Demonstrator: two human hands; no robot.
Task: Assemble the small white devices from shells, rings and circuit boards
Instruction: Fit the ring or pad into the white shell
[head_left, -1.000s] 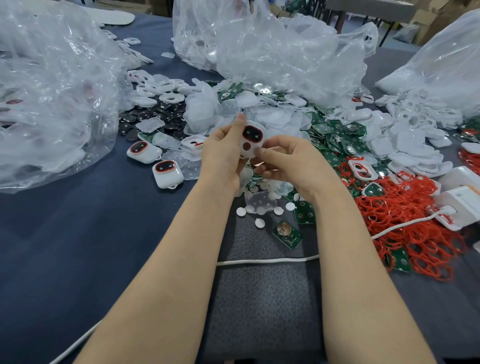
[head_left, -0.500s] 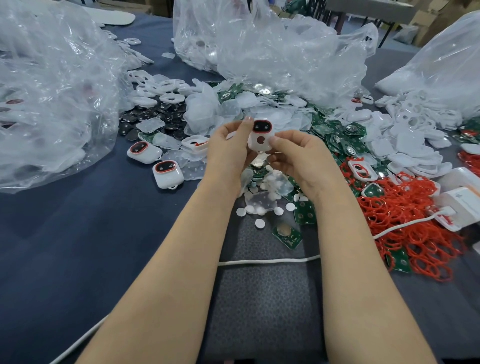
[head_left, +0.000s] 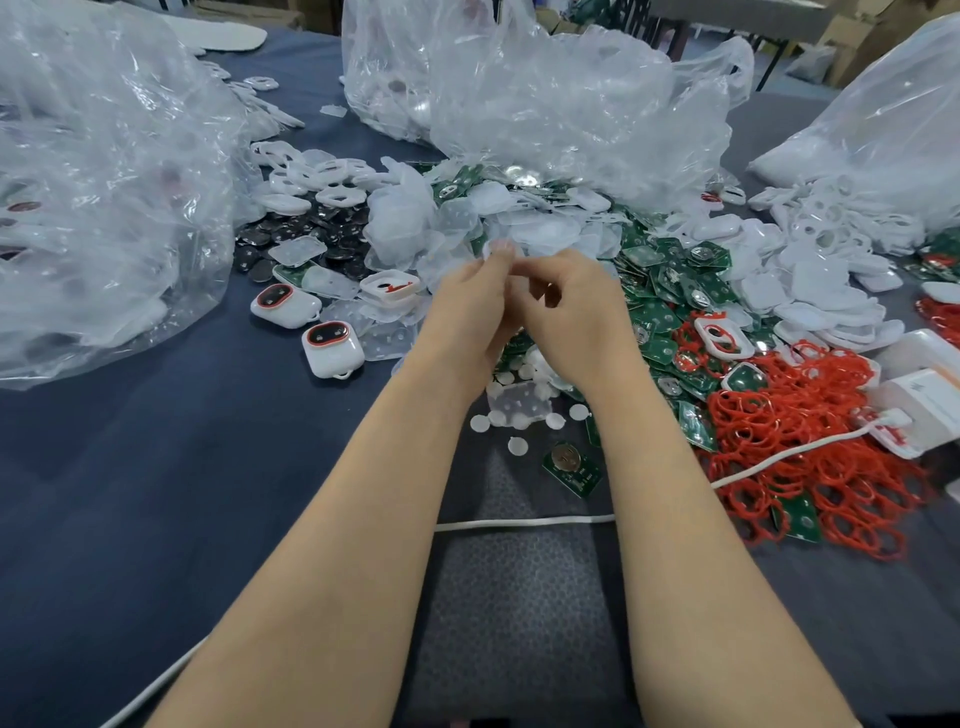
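Fingers (head_left: 491, 275) of my left hand (head_left: 467, 312) and right hand (head_left: 576, 317) curl together, pinching one small white device (head_left: 515, 286), mostly hidden, above the middle of the table (head_left: 156, 467). I judge I'm pressing its shell closed. Next comes an even squeeze, then parking it by the finished devices (head_left: 332, 351) toward the left edge.

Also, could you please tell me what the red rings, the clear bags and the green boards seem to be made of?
Red rings: probably soft rubber or silicone, matte; they lie limp and tangled. Clear bags: thin glossy plastic film, crinkled and see-through. Green boards: rigid printed-circuit laminate, it seems, the nearest carrying a shiny metal disc.
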